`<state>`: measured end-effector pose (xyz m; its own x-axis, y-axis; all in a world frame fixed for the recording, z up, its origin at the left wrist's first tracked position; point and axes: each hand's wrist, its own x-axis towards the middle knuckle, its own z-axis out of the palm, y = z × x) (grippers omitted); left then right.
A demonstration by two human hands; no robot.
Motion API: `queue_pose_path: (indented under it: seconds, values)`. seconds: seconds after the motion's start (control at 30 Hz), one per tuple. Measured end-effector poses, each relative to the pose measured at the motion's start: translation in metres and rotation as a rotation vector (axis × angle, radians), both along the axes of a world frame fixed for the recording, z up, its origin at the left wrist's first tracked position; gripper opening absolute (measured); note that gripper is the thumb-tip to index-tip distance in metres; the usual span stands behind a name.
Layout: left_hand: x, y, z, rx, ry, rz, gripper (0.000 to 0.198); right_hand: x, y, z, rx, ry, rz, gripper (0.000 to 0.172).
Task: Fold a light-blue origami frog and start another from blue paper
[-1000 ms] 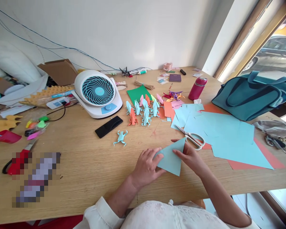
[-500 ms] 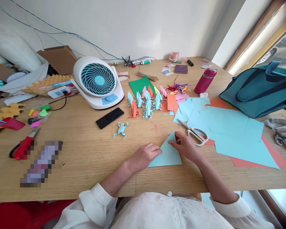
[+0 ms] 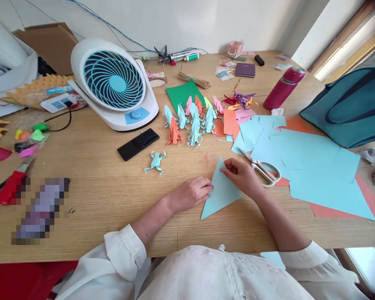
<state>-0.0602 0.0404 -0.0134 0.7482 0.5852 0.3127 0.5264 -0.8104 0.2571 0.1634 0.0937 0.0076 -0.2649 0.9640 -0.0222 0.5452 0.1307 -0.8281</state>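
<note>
A folded light blue sheet of paper (image 3: 221, 192), triangular in outline, lies on the wooden table in front of me. My left hand (image 3: 191, 194) grips its left edge with curled fingers. Near the top corner, my right hand (image 3: 242, 177) pinches the sheet's right edge between thumb and fingers. White-handled scissors (image 3: 264, 170) rest just beyond my right hand, partly on the paper sheets. One light blue origami frog (image 3: 156, 161) sits apart, ahead of my left hand. Several more paper frogs (image 3: 194, 125) in blue, orange, pink and yellow-green stand clustered farther back.
Large blue sheets (image 3: 325, 166) over orange ones cover the right side. Behind them stand a magenta bottle (image 3: 283, 89) and a teal bag (image 3: 350, 110). A white fan (image 3: 112, 83) and a black phone-like slab (image 3: 138, 144) are left of the frogs; red-handled scissors (image 3: 11, 187) lie far left.
The folded sheet has turned counterclockwise, its lower right corner swinging upward. Both hands stay on it. My view has shifted, so the fan and bottle appear larger and higher.
</note>
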Motion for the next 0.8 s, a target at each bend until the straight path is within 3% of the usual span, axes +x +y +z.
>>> queue_pose_path:
  seconds: [0.5, 0.8]
  values:
    - [-0.002, 0.001, -0.003, -0.032, -0.072, 0.018, 0.018, 0.002, -0.003, -0.012, -0.028, 0.168, -0.014, 0.017]
    - [-0.001, -0.001, 0.0, -0.057, -0.053, 0.067, 0.017, -0.002, -0.02, 0.004, 0.191, 0.078, 0.029, 0.012]
